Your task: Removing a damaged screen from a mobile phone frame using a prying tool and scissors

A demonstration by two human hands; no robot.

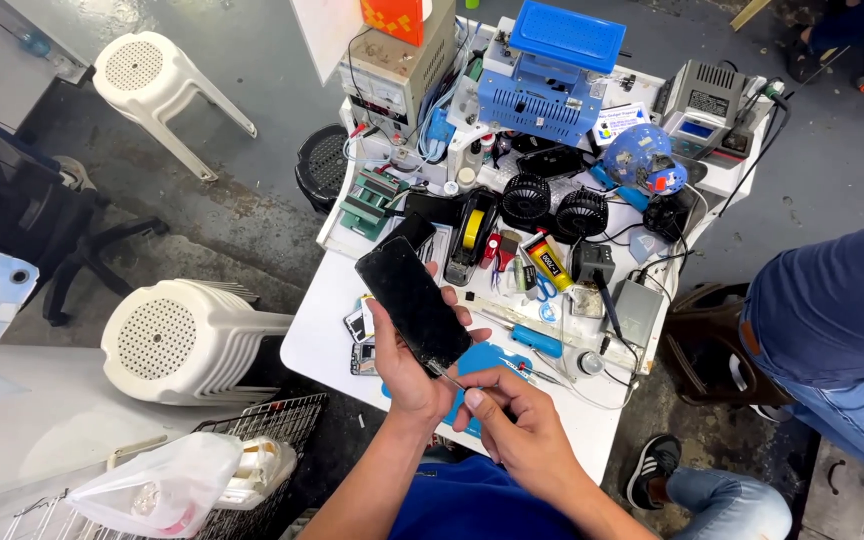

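Note:
My left hand (407,370) holds a black smartphone (412,300) tilted up over the white worktable (327,300), dark screen facing me. My right hand (512,420) pinches a thin metal tool (444,374) whose tip touches the phone's lower edge. Below the hands a blue mat (492,358) lies on the table, partly hidden. A blue-handled screwdriver (534,341) rests just right of the phone.
The table's back is crowded: a blue box machine (552,80), two black fans (554,205), a tape dispenser (472,235), a power supply (397,70). White plastic stools (167,345) stand left, a wire basket (262,450) near left, and another person's legs in jeans (832,340) right.

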